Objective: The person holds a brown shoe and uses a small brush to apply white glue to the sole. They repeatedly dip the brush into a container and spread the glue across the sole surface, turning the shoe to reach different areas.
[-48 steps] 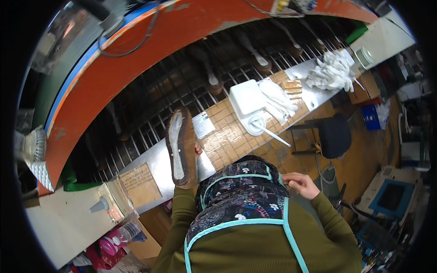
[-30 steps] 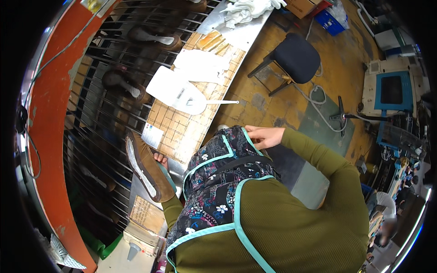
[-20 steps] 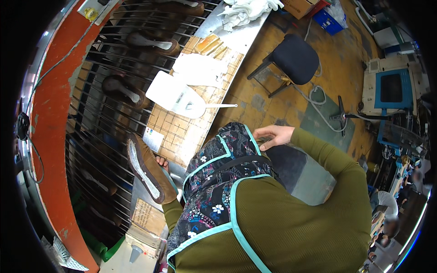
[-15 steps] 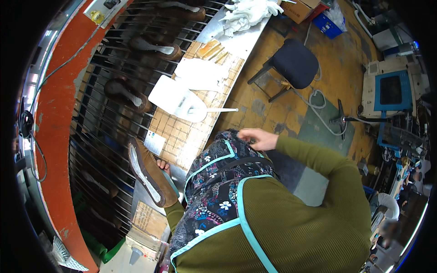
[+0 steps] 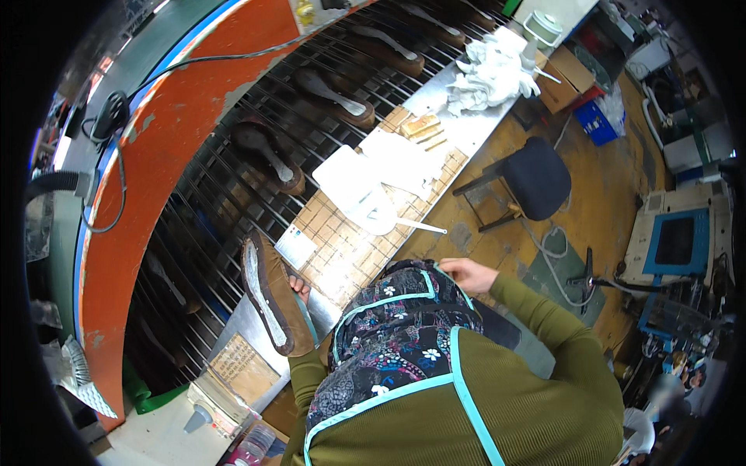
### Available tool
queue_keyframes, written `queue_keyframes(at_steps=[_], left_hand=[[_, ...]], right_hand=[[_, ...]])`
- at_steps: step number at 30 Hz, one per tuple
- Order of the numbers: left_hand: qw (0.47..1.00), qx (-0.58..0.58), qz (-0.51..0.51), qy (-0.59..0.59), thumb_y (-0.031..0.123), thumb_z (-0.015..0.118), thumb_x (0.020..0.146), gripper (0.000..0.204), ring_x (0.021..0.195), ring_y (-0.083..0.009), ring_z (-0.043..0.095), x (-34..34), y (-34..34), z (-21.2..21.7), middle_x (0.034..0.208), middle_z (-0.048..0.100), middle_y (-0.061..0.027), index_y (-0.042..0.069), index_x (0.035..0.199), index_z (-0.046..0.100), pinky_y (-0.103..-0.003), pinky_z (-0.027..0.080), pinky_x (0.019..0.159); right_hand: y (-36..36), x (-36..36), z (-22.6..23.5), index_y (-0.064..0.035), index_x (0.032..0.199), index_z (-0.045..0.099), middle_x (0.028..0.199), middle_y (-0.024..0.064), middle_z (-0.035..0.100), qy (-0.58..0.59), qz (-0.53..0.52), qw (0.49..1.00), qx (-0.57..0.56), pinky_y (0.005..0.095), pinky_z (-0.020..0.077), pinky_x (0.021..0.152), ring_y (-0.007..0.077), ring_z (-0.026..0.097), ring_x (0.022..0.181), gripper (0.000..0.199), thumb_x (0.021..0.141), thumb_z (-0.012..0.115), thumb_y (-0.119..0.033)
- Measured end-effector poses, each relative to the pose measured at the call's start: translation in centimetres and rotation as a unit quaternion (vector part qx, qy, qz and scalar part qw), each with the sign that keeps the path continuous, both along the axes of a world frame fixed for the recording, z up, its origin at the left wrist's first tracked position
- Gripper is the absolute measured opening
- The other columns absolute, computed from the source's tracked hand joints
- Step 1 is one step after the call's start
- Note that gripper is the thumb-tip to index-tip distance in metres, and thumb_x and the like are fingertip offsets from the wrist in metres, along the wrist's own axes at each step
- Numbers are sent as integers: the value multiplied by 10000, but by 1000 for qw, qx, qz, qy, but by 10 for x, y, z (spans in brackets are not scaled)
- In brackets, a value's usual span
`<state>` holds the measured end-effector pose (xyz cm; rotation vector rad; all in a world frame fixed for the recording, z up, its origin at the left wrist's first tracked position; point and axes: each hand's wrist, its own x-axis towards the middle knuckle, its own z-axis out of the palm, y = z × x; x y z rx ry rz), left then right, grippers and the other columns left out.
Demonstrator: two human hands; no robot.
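Observation:
My left hand grips a brown shoe upper on its last, bottom turned up. A pale strip runs along that bottom, and most of my fingers are hidden behind the shoe. It is held over the near end of the metal bench, beside the rods of the rack. On the other side, my right hand is closed at the edge of my dark flowered apron, fingertips against the cloth. On the bench's taped cardboard stands a white container with a brush lying across it.
Several brown shoes rest on the metal rods of the rack, behind an orange curved panel. White gloves or rags are heaped at the bench's far end. A dark stool and a blue-framed machine stand to the right.
The view has swung, so the bench and rack appear farther right. My left hand keeps hold of the shoe, and my right hand stays at the apron.

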<state>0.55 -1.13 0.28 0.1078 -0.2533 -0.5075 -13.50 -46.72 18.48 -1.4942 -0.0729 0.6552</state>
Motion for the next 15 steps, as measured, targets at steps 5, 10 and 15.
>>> queue_keyframes(at_steps=[5,10,15], left_hand=[[1000,-9,-10,-20,310,474,970,332,930,-230,498,-1,-3,-6,1011,513,-91,43,1151,554,-386,401,843],[1000,-9,2,-26,328,503,958,338,932,-227,506,-1,-5,-14,1009,524,-84,39,1123,564,-388,407,835],[1000,-14,-14,-12,332,519,947,334,933,-219,499,1,-6,-13,1004,513,-75,45,1108,574,-382,401,834]], right_hand=[[7,-20,-25,5,1134,620,1034,69,656,-17,-84,993,-86,295,487,806,107,575,912,285,879,672,-112],[-50,-34,-8,-35,1207,631,1034,59,685,95,-1,985,-145,304,501,825,121,603,902,374,891,697,-225],[-82,68,29,3,904,726,785,38,690,-29,-219,947,-234,269,483,653,71,583,725,235,877,714,-230]])
